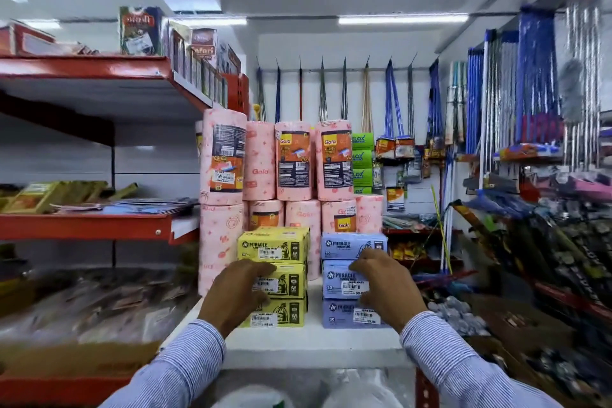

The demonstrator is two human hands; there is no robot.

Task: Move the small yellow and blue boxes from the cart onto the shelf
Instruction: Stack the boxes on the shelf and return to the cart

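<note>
Three yellow boxes [276,246] stand stacked on a white shelf [314,338], beside a stack of three blue boxes [352,244] to their right. My left hand [236,291] rests against the front left of the middle and lower yellow boxes, fingers spread over them. On the blue stack, my right hand [385,285] lies with its fingertips on the top and middle boxes. Whether either hand grips a box or only presses on it cannot be told. The cart is not in view.
Pink paper-towel rolls [294,162] are stacked directly behind both box stacks. Red shelves [86,225] with packets run along the left. Hanging brooms and mops [530,83] crowd the right side. A cardboard carton [76,363] sits low on the left.
</note>
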